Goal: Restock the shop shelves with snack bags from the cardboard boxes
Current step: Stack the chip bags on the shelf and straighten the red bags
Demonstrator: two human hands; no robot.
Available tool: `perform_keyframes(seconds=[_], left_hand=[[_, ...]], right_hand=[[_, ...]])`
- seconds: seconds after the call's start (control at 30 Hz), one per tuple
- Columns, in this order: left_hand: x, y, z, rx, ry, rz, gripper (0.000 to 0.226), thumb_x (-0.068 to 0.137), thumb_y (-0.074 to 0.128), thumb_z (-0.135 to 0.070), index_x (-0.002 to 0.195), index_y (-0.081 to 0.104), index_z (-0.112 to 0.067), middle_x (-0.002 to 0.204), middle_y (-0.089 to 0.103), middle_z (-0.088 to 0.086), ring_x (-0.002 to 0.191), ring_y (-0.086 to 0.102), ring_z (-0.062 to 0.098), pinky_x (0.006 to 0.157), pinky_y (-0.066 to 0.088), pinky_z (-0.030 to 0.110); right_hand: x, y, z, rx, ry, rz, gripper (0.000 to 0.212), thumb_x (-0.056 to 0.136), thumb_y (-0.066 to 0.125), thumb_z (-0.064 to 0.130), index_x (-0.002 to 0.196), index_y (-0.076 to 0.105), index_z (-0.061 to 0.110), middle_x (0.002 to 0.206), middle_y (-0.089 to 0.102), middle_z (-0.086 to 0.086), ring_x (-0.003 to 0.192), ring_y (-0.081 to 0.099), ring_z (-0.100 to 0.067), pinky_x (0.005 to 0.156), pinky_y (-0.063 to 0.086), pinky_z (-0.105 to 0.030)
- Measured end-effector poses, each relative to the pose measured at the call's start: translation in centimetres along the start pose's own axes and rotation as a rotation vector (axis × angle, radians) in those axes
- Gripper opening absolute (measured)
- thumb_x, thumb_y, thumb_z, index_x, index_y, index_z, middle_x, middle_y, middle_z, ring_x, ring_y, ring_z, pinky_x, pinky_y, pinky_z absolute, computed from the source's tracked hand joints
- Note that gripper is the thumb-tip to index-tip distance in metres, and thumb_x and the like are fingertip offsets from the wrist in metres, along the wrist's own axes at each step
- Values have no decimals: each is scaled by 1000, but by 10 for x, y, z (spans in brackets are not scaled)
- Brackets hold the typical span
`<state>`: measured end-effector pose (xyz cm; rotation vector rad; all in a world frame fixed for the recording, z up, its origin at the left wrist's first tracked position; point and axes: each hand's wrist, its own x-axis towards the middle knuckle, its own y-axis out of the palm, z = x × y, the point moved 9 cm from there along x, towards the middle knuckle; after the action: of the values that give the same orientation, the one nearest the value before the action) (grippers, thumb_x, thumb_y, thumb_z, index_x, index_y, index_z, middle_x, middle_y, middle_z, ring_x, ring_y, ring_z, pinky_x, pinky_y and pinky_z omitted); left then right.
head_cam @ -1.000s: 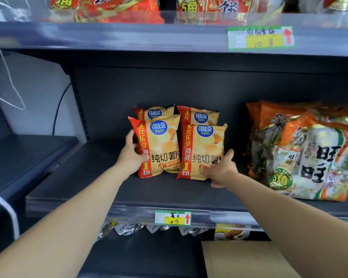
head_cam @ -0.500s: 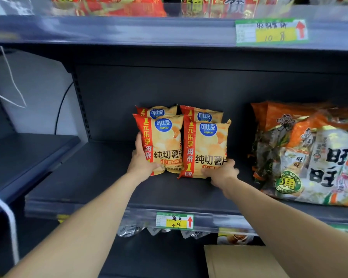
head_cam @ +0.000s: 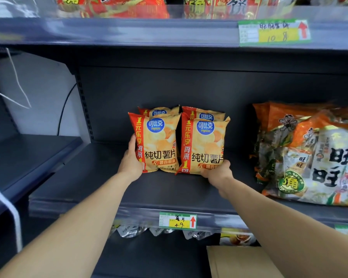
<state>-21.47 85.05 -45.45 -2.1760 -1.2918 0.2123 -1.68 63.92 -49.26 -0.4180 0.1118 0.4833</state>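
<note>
Head view. Partway along, at a guess. Grips the left front chip bag (head_cam: 159, 143) by its left edge with the left hand (head_cam: 132, 159), fingers curled behind it. Clasps the bottom right corner of the right front chip bag (head_cam: 205, 145) with the right hand (head_cam: 215, 172). Stands both upright, side by side and touching, near the middle of the middle shelf (head_cam: 169, 189), just in front of two back chip bags (head_cam: 165, 111) of the same kind. Four in place, then, with the front pair not yet let go. Leaves plenty of bare shelf to the left and in front (room for several more, probably). Shares the shelf with big rice-cracker packs (head_cam: 309, 157) on the right, apart from the chips. Carries a price tag (head_cam: 178, 220) on the lip below.

Containers: only a corner of the cardboard box (head_cam: 239, 261), at the bottom edge under the shelf. Cannot tell what is inside, or how much remains to shelve.
</note>
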Motion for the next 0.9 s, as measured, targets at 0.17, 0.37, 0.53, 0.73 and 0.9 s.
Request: perform_keyframes(seconds=[0.17,0.37,0.53,0.73,0.9], left_hand=[[-2,-2,5,-16,-131,-12,91,89,61,-5,151,0,-31,141,44,9,125,50,27,96,46,44],[-28,-25,-30,42,-109,-190,54,92,59,-14,139,33,-11,138,43,12,118,53,29,83,45,35],[-73,6,-93,100,148,-77,42,90,60,-16,129,47,-11,120,52,7,103,55,21,93,46,33],[-171,113,-153,96,415,369,13,87,62,-14,99,60,-18,83,55,-8,76,52,11,74,44,25],[-254,234,-126,274,404,862,15,86,65,-16,101,66,-12,92,57,-3,93,57,17,72,38,21]], right_hand=[[-5,-4,-1,-7,19,5,80,77,76,24,139,26,11,136,44,-14,114,54,-29,101,47,-44],[-28,-26,6,-110,-45,-50,72,86,68,20,142,25,7,142,34,-15,121,47,-30,93,43,-34],[-65,-58,17,-206,-235,-17,40,88,65,24,122,54,8,120,59,-11,109,58,-28,86,46,-33],[-108,-107,-36,-302,-174,180,19,89,63,16,72,61,8,72,62,-13,58,56,-19,60,57,-30],[-117,-135,-148,-774,83,421,17,90,54,8,79,65,1,83,65,-12,59,60,-20,55,49,-26]])
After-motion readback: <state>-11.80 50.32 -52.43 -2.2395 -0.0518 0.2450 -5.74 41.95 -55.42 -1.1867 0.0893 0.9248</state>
